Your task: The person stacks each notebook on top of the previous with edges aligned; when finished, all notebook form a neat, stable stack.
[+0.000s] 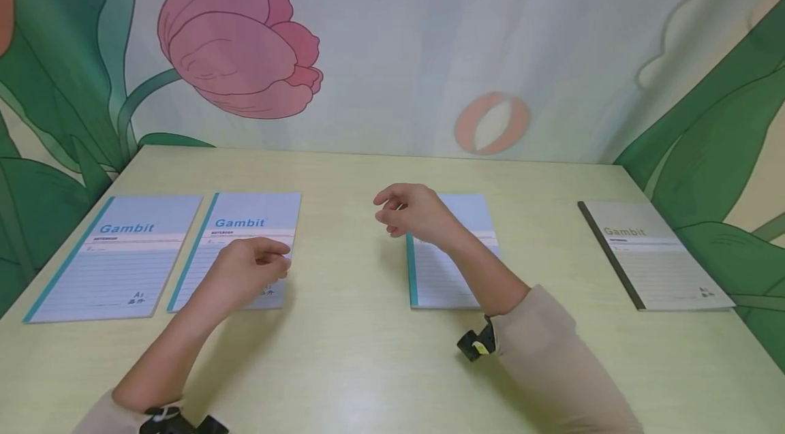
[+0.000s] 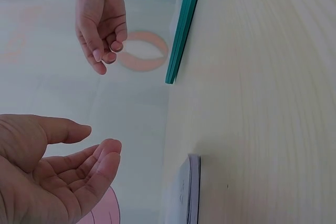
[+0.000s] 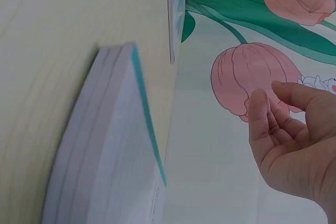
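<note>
Nearest, the beige sleeves (image 1: 564, 359) ended on the forearms, perhaps to keep cloth away from the hands, with black wrist devices (image 1: 475, 344) at their edges. The left hand (image 1: 248, 272) hung over the second notebook (image 1: 248, 214) from the left, fingers loosely bent, thumb apart from them, nothing held. The right hand (image 1: 412, 211) was equally slack and bare over the top left of a teal-spined pile (image 1: 440, 281) (the right wrist view showed its layered edges, so probably several books). Shadows on the bench (image 1: 349, 352) suggested both hands were raised. The far-left notebook (image 1: 119, 264) lay just beside the second; the grey notebook (image 1: 656, 260) lay well apart at right. All lay flat, covers up, spines leftward, presumably to read upright from the person's side. Behind hung a flowered curtain (image 1: 392, 66).
</note>
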`<act>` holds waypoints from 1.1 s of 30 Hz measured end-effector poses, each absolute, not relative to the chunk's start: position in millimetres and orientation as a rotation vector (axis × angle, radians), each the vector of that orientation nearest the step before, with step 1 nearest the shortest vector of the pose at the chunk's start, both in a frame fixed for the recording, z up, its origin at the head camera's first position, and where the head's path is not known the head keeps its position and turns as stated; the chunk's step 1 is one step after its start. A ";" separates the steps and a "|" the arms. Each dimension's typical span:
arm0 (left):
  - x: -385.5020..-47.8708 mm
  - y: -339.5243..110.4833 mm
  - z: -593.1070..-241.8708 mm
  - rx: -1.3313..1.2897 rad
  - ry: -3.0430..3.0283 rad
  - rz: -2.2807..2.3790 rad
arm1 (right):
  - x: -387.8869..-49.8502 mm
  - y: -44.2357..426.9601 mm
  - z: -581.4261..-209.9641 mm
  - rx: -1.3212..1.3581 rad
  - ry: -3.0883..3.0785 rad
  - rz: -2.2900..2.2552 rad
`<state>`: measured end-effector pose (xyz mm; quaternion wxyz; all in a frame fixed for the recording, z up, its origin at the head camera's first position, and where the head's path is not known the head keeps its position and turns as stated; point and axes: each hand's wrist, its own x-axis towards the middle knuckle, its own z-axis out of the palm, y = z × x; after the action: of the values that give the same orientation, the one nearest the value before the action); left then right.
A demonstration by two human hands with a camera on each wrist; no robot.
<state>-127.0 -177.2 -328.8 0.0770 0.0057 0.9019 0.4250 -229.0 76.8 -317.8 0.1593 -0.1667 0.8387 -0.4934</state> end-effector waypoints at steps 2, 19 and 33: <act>-125.1 -180.1 -327.3 0.011 2.715 1.260 | -229.1 71.5 -317.4 -0.485 2.391 -1.419; -112.2 -207.7 -329.4 -0.043 2.759 1.231 | -230.7 27.0 -325.3 -0.537 2.307 -1.429; -96.4 -228.8 -324.7 -0.064 2.757 1.238 | -225.5 -21.0 -336.0 -0.572 2.283 -1.350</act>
<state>-96.4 -228.8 -324.7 0.0593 -0.0213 0.9104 0.4089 -225.5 -21.0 -336.0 0.2127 -0.2060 0.8222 -0.4862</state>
